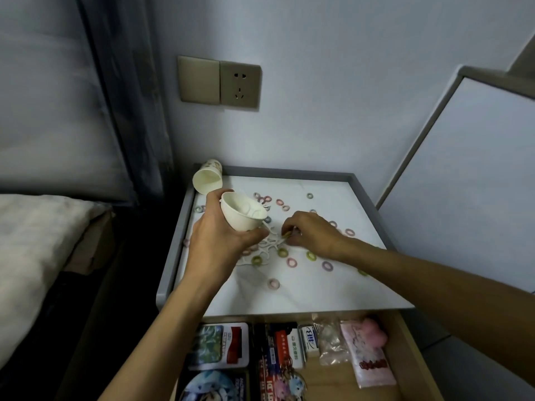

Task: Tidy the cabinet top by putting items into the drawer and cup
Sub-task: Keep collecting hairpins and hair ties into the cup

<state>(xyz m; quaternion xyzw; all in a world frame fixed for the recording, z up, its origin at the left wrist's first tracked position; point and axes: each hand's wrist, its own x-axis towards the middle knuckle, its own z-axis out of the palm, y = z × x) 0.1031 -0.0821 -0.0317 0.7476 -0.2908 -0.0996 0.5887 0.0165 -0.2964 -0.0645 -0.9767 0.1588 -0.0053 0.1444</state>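
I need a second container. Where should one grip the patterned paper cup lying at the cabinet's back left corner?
Probably round the side wall of the patterned paper cup, from above: it lies on its side, open mouth facing the camera, so the curved wall is exposed on top.

Pinched under the right fingers [289,228], a yellowish bit [288,234], too small to name. Beneath the left fingers [217,195], hidden in part, the white loops [270,243] and some rings [257,260]; number under there not to be told. Inside the cup [240,221] gripped by those left fingers, pale shapes, too blurred to tell apart. Just beyond the same fingers, a second cup [207,178], near rim touching them or just behind, unclear which. Back toward the wrists, drawer [414,366] cut off by the bottom edge, print on its packs [289,342] too blurred to read. Forearms cut off at the bottom and right edges.
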